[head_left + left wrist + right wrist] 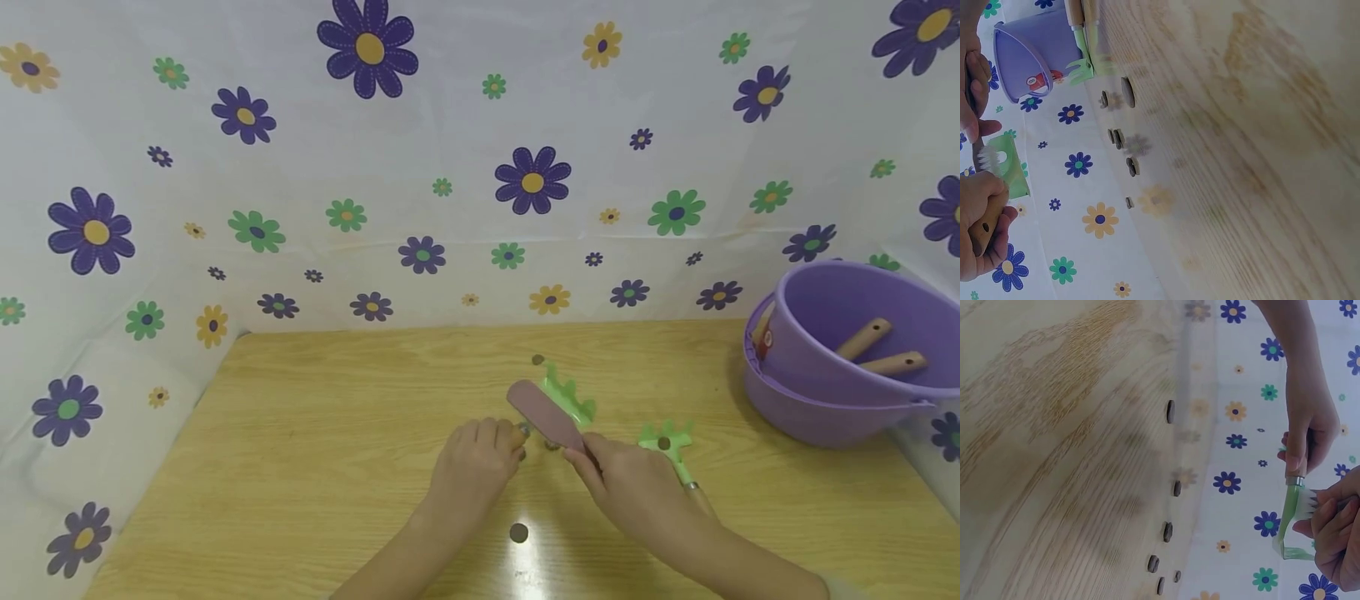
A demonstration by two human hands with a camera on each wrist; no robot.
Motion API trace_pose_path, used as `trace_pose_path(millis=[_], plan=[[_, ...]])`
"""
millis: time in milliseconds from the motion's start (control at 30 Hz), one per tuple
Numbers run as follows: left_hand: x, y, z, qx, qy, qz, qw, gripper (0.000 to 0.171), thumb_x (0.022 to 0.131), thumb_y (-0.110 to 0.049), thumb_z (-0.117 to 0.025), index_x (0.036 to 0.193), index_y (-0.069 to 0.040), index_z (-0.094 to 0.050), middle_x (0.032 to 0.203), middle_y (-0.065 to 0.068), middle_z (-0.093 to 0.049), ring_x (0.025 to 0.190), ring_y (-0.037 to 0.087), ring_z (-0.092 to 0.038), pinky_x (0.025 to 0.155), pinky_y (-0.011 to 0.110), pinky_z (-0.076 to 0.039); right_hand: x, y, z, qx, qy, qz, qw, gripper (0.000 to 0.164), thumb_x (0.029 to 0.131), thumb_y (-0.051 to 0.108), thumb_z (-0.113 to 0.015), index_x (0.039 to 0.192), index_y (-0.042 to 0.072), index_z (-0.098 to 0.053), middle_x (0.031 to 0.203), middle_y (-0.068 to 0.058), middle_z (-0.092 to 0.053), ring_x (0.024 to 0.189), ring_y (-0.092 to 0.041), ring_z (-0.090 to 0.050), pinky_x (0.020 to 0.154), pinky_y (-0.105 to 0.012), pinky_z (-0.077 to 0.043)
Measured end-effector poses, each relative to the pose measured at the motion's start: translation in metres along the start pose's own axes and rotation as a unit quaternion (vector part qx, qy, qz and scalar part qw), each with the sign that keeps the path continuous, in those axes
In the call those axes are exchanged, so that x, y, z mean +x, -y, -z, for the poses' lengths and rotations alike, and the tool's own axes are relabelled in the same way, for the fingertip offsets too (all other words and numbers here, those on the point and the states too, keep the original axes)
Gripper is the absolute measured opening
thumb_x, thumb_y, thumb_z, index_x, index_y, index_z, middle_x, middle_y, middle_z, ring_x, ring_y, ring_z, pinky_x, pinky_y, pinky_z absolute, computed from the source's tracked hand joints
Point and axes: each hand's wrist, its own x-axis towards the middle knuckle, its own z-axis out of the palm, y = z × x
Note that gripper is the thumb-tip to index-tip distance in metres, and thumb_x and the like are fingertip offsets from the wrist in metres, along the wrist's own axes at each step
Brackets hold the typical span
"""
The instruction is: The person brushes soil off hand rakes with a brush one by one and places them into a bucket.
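My left hand (474, 462) grips the wooden handle of a small toy rake (567, 396) with a green toothed head, raised above the table. In the left wrist view its handle end (984, 228) shows beneath the curled fingers. My right hand (637, 483) holds a brush (543, 412) with a mauve back. The brush's white bristles (1305, 505) face the rake's green neck and seem to touch it in the right wrist view. Another green toy fork (677, 454) with a wooden handle lies on the table, near my right forearm.
Flat dark stones (519, 532) lie scattered on the wooden table (300, 467), several of them below the hands. A purple bucket (795, 400) stands at the right, with wooden handles (862, 339) sticking up inside it. A flowered white cloth (420, 150) hangs behind and along the sides.
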Motion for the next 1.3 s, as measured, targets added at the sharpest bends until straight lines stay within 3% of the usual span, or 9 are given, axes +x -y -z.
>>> trace_pose_path(millis=[400,633,700,800,900,1100,1300], plan=[[-0.002,-0.002,0.0,0.005,-0.001,-0.001,1.0,0.034,0.074,-0.033,-0.08,0.08,-0.005,-0.062,0.066,0.0,-0.057,0.053,0.004,-0.044,0.047,0.012,-0.037,0.002,-0.007,0.0,0.007,0.051,-0.033,0.998,0.033,0.092,0.018,-0.063,0.063,0.012,-0.048,0.049,0.011,-0.033,0.038,0.004,-0.023,0.034,-0.008,-0.021],[-0.002,-0.003,0.001,0.005,0.01,0.003,0.9999,0.033,0.074,-0.033,-0.081,0.08,-0.005,-0.062,0.065,-0.001,-0.057,0.051,0.004,-0.042,0.047,0.011,-0.036,-0.001,-0.011,-0.002,-0.092,0.02,-0.001,0.996,0.027,0.089,0.022,-0.067,0.07,0.006,-0.055,0.049,0.008,-0.038,0.038,0.001,-0.026,0.034,-0.009,-0.02],[-0.002,-0.003,0.001,0.004,0.012,0.004,0.9999,0.033,0.074,-0.032,-0.081,0.08,-0.006,-0.063,0.065,-0.001,-0.058,0.051,0.004,-0.043,0.047,0.01,-0.036,-0.004,-0.013,-0.002,-0.138,-0.005,0.03,0.99,0.031,0.094,0.027,-0.059,0.073,0.005,-0.055,0.049,0.006,-0.039,0.038,0.0,-0.025,0.033,-0.01,-0.018],[-0.002,-0.004,0.001,0.003,0.013,0.005,0.9999,0.032,0.074,-0.032,-0.081,0.079,-0.006,-0.063,0.065,-0.001,-0.058,0.051,0.003,-0.042,0.047,0.01,-0.036,-0.006,-0.015,-0.004,-0.202,-0.048,0.078,0.975,0.047,0.104,0.033,-0.034,0.072,0.003,-0.052,0.048,0.004,-0.037,0.036,-0.001,-0.02,0.032,-0.011,-0.015],[-0.002,-0.005,0.001,0.001,0.015,0.007,0.9999,0.031,0.074,-0.031,-0.081,0.079,-0.006,-0.064,0.065,-0.001,-0.058,0.051,0.003,-0.042,0.047,0.01,-0.037,-0.008,-0.017,-0.007,-0.243,-0.083,0.105,0.961,0.061,0.105,0.032,-0.009,0.073,0.001,-0.051,0.046,0.002,-0.038,0.033,-0.002,-0.02,0.031,-0.012,-0.013],[-0.001,-0.006,0.0,-0.008,0.014,0.01,0.9998,0.03,0.073,-0.03,-0.082,0.08,-0.006,-0.065,0.066,0.0,-0.059,0.052,0.005,-0.046,0.048,0.012,-0.04,-0.008,-0.019,-0.011,-0.241,-0.115,0.111,0.957,0.062,0.106,0.029,-0.01,0.079,-0.004,-0.055,0.048,-0.004,-0.049,0.03,-0.007,-0.039,0.027,-0.013,-0.022],[0.0,-0.007,0.001,-0.004,0.013,0.014,0.9998,0.032,0.072,-0.032,-0.082,0.08,-0.006,-0.065,0.066,-0.001,-0.058,0.052,0.005,-0.043,0.046,0.012,-0.037,-0.009,-0.024,-0.01,-0.246,-0.11,0.119,0.956,0.062,0.106,0.029,-0.01,0.082,-0.005,-0.057,0.05,-0.006,-0.053,0.032,-0.007,-0.036,0.028,-0.013,-0.021]])
